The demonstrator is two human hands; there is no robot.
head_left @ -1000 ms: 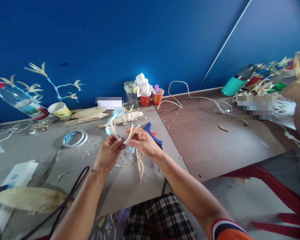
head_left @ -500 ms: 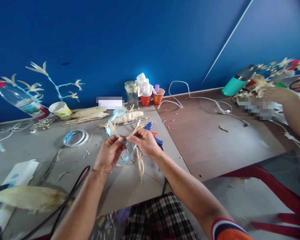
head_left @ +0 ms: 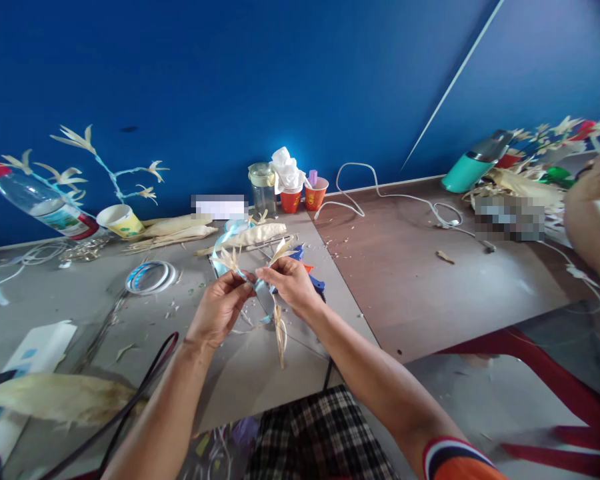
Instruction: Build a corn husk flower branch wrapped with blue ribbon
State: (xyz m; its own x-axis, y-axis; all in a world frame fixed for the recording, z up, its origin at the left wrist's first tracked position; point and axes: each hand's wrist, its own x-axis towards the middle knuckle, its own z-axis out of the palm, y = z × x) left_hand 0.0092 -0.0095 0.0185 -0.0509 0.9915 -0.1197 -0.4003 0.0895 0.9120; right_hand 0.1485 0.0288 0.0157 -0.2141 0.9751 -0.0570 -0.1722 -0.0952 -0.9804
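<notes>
While pinching a blue-bound stem (head_left: 241,275) in the left hand (head_left: 217,303), grips a pale flower (head_left: 281,251) in the right hand (head_left: 295,287), holding both hands side by side over the grey surface (head_left: 230,383), nearly touching. Shows another flower head (head_left: 229,258) above the left fingertips and a light-blue strip (head_left: 263,293) between the hands. Looks part-way along, judging by the blue on the stem and the strip seemingly not fully wound; cannot tell what is covered behind the fingers. Has a blue-stemmed branch (head_left: 113,177), apparently finished, in a paper cup (head_left: 120,221) beyond and left of the hands. Leaves little room just beyond the hands, because of husks (head_left: 260,234) and a glue gun (head_left: 316,283). Offers wider room rightward across the brown surface (head_left: 410,300), bounded by a white cable (head_left: 405,195) and, farther right, a co-worker's hand (head_left: 597,180).
</notes>
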